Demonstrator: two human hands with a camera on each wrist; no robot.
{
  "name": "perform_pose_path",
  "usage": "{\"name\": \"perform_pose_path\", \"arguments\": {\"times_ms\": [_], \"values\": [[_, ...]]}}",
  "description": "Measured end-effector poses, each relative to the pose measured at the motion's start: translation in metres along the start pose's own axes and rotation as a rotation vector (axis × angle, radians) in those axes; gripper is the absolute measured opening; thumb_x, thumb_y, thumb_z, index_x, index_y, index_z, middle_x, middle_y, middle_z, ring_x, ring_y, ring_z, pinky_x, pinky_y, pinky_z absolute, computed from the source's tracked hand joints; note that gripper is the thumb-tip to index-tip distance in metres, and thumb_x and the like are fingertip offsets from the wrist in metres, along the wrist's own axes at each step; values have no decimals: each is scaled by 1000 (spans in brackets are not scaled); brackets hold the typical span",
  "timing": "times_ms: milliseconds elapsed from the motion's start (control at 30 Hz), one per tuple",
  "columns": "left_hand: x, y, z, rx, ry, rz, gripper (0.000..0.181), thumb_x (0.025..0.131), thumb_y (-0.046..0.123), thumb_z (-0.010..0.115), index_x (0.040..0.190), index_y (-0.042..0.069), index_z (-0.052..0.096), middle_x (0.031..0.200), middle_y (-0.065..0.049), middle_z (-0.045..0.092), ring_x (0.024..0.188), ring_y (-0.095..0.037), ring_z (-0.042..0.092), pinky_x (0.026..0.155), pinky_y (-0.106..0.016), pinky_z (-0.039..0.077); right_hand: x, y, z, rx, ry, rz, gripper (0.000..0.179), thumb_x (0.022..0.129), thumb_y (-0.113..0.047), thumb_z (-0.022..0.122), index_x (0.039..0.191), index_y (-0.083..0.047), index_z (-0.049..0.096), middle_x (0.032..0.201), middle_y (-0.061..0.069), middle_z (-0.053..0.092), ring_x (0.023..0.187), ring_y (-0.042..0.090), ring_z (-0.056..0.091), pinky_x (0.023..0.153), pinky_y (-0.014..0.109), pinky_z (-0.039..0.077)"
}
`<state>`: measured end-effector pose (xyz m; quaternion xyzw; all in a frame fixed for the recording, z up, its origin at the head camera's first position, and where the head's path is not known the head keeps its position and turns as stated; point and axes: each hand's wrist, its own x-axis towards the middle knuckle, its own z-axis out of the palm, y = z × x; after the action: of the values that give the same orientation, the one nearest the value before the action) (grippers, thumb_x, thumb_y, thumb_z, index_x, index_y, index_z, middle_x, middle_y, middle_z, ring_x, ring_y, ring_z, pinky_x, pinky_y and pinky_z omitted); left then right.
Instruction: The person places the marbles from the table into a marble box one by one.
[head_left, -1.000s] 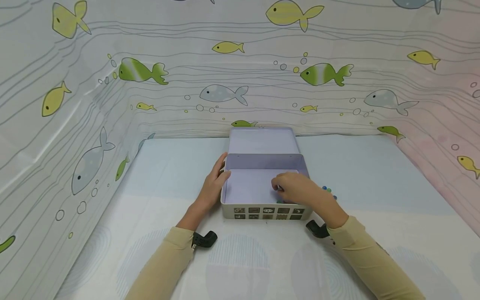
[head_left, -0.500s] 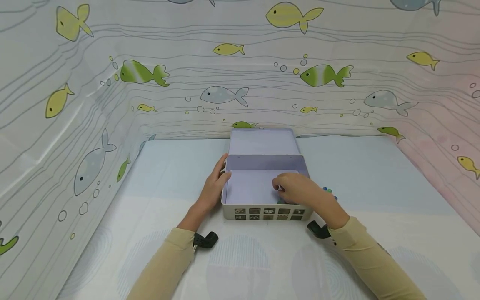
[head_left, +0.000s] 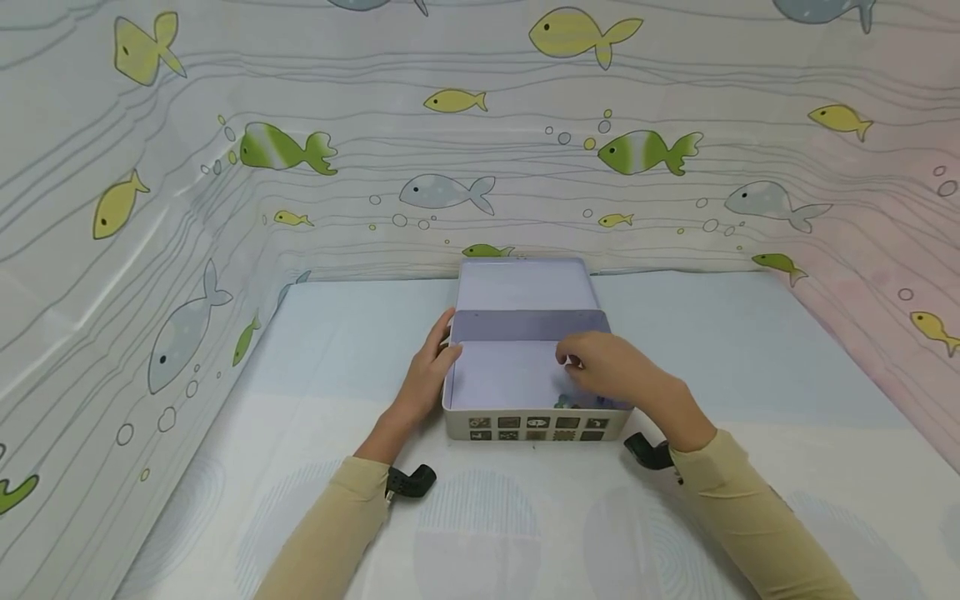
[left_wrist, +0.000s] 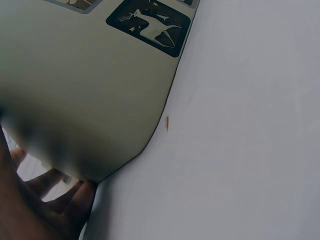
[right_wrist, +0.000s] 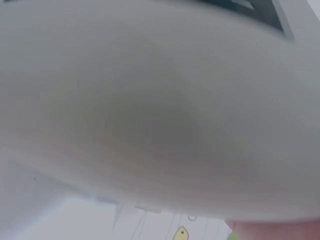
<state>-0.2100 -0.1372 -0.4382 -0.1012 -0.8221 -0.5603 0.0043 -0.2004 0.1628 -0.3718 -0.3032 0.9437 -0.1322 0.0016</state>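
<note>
In the head view, a pale tin box (head_left: 510, 375) with a lilac inside stands on the table, its lid (head_left: 525, 283) tipped back. My left hand (head_left: 426, 379) grips the box's left wall, thumb over the rim and fingers along the outside. The left wrist view shows fingers (left_wrist: 75, 205) against the box's outer side. Over the right part of the box is my right hand (head_left: 611, 367), fingers loosely bent, with nothing visible between them. Below it, small dark green and blue balls (head_left: 566, 402) lie inside near the front right. The box wall fills most of the right wrist view.
Square dark pictures (head_left: 537, 422) decorate the box's front. A pale cloth (head_left: 345, 333) with round patterns covers the table. Fish-printed sheeting (head_left: 360, 133) rises at the back and both sides, close behind the lid.
My right hand has lifted slightly and shifted right inside the box, uncovering more of the balls there. Its forearm now hides the balls seen right of the box earlier. My left hand stays put.
</note>
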Motion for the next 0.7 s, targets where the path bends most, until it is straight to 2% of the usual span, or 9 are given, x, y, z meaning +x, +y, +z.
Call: {"name": "perform_pose_path", "arguments": {"times_ms": [133,367,700], "values": [[0,-1,0,-3,3,3,61,102,39,42,158,39,18,161,-1,33,149,-27,33,117,-58,31,-2,6,-5,26,9,24,19,92,-8,62,108,-8,73,96,1,72,86,15,63,76,35,55],[1,-3,1,-10,-8,9,61,102,41,42,158,41,18,161,-2,33,149,-28,33,117,-58,31,-9,17,-19,133,35,18,20,93,-4,60,108,-6,72,100,5,72,87,15,61,78,34,53],[1,-3,-1,1,1,-2,59,102,43,42,156,46,18,160,-1,34,148,-27,34,117,-57,32,-16,22,-31,145,102,26,19,92,-2,61,108,-5,72,102,8,72,90,18,62,80,38,54]]}}
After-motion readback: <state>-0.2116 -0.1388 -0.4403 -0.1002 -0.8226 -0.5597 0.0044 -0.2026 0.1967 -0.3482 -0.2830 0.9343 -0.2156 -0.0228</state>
